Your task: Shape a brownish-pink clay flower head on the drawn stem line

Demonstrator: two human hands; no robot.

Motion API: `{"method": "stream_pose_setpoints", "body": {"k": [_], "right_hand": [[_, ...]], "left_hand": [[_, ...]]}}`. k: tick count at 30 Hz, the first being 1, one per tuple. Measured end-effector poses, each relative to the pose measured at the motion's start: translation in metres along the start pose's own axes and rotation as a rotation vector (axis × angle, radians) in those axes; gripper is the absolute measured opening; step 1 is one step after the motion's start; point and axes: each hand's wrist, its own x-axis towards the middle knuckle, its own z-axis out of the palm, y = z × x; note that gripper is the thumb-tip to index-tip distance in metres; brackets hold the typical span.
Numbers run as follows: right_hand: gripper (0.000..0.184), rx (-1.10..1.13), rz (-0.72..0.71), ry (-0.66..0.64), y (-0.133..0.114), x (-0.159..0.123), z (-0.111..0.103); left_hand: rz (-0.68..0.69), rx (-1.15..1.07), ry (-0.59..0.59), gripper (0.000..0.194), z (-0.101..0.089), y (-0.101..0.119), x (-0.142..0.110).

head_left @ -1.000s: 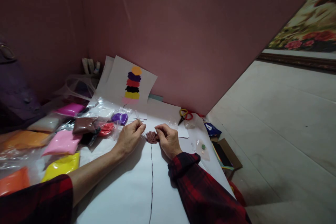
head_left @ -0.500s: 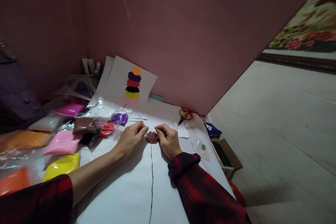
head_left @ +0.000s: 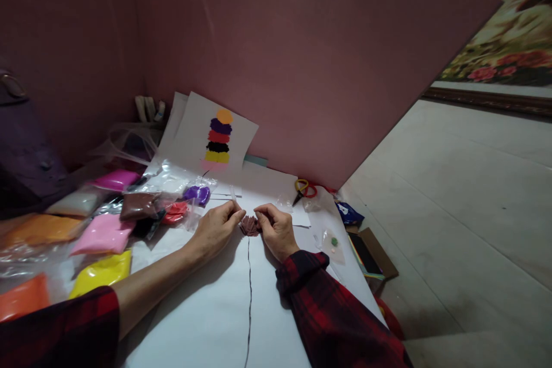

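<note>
A small brown clay flower shape (head_left: 249,225) lies on the white paper sheet (head_left: 224,305), at the top of a thin black drawn line (head_left: 249,293). My left hand (head_left: 215,227) pinches a thin clear stick (head_left: 233,195) whose lower end meets the left edge of the clay. My right hand (head_left: 276,229) is closed with its fingertips pressing the right side of the clay. Both forearms rest on the paper, in red plaid sleeves.
Bags of coloured clay lie to the left: yellow (head_left: 101,272), pink (head_left: 103,233), orange (head_left: 23,299), brown (head_left: 138,205), purple (head_left: 196,194). A sheet with stacked colour blobs (head_left: 218,137) leans on the pink board (head_left: 310,57). Scissors (head_left: 302,189) lie behind my right hand. A cardboard box (head_left: 371,253) sits right.
My left hand has slid slightly right, bringing the clear stick closer in against the brown clay. My right hand stays where it was.
</note>
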Motion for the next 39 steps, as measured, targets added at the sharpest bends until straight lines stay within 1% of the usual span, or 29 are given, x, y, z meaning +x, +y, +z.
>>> {"method": "stream_pose_setpoints", "body": {"k": [17, 30, 39], "right_hand": [[0.015, -0.003, 0.0, -0.007, 0.0, 0.0, 0.0], [0.016, -0.016, 0.012, -0.009, -0.001, 0.0, 0.0], [0.016, -0.025, 0.006, -0.012, -0.001, 0.0, 0.0]], "left_hand": [[-0.05, 0.134, 0.001, 0.024, -0.002, 0.011, -0.004], [-0.063, 0.155, 0.059, 0.025, -0.002, 0.012, -0.005], [-0.053, 0.13, 0.074, 0.024, -0.003, 0.011, -0.004]]}}
